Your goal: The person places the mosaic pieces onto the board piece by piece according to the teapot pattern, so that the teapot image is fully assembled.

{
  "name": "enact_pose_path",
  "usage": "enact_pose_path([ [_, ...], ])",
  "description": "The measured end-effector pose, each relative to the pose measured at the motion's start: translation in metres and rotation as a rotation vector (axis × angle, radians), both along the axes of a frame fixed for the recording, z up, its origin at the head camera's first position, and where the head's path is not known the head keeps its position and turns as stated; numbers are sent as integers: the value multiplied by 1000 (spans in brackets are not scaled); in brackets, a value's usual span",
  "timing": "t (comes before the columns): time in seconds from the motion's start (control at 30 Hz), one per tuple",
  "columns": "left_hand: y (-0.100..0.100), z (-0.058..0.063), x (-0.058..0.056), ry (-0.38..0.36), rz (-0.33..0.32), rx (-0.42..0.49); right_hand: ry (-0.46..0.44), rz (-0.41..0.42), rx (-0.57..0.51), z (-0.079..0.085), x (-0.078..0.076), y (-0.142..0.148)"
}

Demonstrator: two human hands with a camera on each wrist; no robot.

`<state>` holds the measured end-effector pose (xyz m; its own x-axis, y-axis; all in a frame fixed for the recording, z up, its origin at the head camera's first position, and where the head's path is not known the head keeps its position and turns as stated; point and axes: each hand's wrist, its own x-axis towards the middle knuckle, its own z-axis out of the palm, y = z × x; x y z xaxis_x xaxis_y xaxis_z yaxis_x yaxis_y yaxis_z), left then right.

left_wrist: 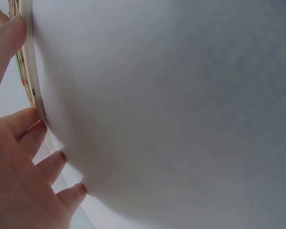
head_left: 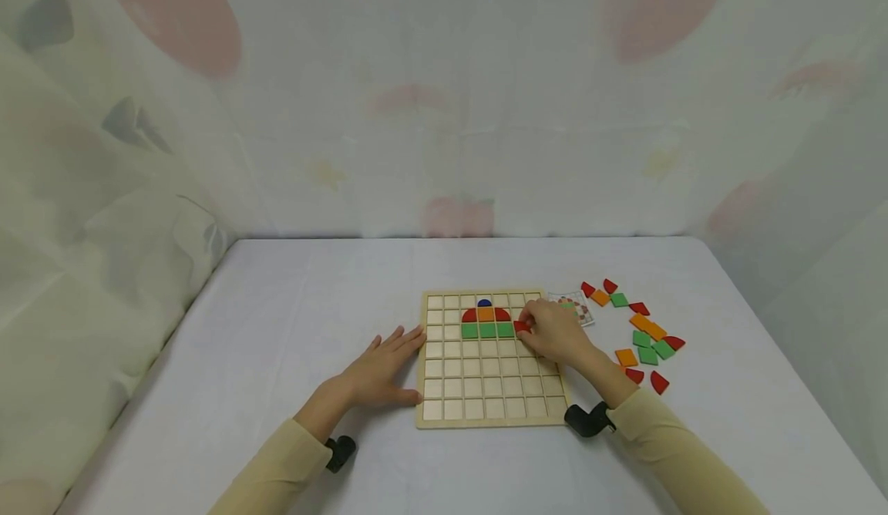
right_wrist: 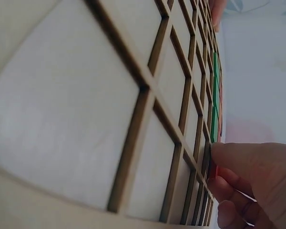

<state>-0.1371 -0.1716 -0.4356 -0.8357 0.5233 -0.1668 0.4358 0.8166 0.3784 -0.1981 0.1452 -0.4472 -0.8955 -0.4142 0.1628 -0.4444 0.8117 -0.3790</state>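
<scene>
A wooden grid board (head_left: 486,421) lies on the table. Set in its upper cells are a blue piece (head_left: 484,303), an orange square (head_left: 486,314) with red quarter-round pieces on both sides, and a row of green squares (head_left: 488,330). My right hand (head_left: 558,331) pinches a red quarter-round piece (head_left: 521,327) at the cell just right of the green row; in the right wrist view its fingers partly cover that red piece (right_wrist: 213,169). With fingers spread, my left hand (head_left: 378,372) touches the board's left edge (left_wrist: 31,62) with thumb and fingertips.
Right of the board lie scattered loose pieces: red quarter-rounds (head_left: 659,382), orange squares (head_left: 626,358) and green squares (head_left: 648,356). A printed pattern card (head_left: 586,311) lies by the board's upper right corner, partly behind my right hand. A patterned cloth (head_left: 444,114) hangs behind the table.
</scene>
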Motion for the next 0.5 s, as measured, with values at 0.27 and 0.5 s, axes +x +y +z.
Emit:
enact_pose_path([
  [0.27, 0, -1, -1, 4, -6, 0, -22, -13, 5, 1, 1, -1],
  [0.5, 1, -1, -1, 0, -3, 6, -28, -13, 9, 5, 2, 0],
])
